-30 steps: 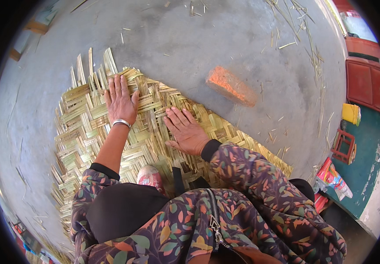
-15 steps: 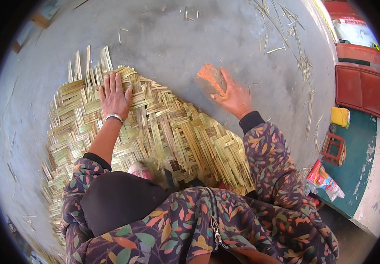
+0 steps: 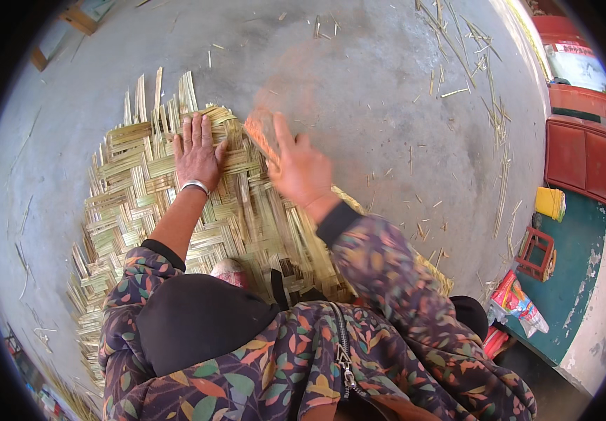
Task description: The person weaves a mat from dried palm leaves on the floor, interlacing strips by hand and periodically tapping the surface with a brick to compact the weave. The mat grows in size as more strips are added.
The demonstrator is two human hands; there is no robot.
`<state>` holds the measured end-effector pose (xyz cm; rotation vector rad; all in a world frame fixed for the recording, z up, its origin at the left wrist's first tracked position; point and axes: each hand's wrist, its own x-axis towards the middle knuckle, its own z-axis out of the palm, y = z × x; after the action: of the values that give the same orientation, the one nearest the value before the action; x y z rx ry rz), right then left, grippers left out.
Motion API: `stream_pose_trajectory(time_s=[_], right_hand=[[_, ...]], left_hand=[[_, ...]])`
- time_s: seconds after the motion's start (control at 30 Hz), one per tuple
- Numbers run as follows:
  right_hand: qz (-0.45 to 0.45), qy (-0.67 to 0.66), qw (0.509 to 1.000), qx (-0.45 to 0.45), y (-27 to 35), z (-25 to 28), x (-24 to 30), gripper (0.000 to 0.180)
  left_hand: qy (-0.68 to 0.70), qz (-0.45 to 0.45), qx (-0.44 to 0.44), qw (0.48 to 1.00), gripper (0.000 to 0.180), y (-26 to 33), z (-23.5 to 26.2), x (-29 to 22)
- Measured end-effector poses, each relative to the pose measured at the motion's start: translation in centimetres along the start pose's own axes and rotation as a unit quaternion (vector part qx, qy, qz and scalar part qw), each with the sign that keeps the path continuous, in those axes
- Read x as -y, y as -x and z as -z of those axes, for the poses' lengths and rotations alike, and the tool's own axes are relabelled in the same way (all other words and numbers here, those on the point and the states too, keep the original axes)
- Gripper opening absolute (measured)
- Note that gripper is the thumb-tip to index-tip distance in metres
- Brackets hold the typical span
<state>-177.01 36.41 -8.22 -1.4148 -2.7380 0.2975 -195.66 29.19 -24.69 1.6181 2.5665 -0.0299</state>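
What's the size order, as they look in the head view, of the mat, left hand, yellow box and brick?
1. Mat
2. Left hand
3. Yellow box
Unsure: brick, blurred and partly hidden by the right hand.

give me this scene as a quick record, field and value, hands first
left hand: spread flat on the woven mat
right hand: gripping an orange brick, blurred
brick position: by the mat's upper right edge, contact unclear
mat ends: loose strips at the top
floor: grey, scattered scraps
far right: yellow container
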Motion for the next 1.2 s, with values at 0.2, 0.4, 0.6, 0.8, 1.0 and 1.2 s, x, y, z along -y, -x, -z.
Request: stream_pose_trajectory(time_s=[0.2,0.4,0.6,0.8,1.0,1.2], right_hand=[[-0.006,-0.1,0.995,0.01,-0.9,-0.5,1.8,0.088],[0.11,-0.17,0.935,-0.291,-5.6,6.4,5.3,0.089],[0.064,-0.029,0.996,-0.055,-5.2,-1.5,11.6,0.09],[0.037,-0.058,0.997,0.047,-5.4,-4.0,11.7,0.089],[0.153,-0.133,0.944,-0.259,-7.5,0.8,13.2,0.092],[0.076,-0.003,0.997,-0.026,-7.6,-4.9,15.2,0.093]], left_hand=[[0.018,-0.006,-0.016,1.0,0.069,1.5,1.4,3.5],[0.034,-0.004,-0.009,0.999,0.069,1.1,0.1,6.1],[0.051,0.001,0.002,0.999,0.069,1.1,0.5,8.0],[0.06,0.016,0.034,0.998,0.068,2.5,0.7,9.0],[0.056,0.017,0.007,0.998,0.068,1.3,-0.5,10.4],[0.067,0.025,-0.005,0.997,0.066,0.4,-1.0,10.6]])
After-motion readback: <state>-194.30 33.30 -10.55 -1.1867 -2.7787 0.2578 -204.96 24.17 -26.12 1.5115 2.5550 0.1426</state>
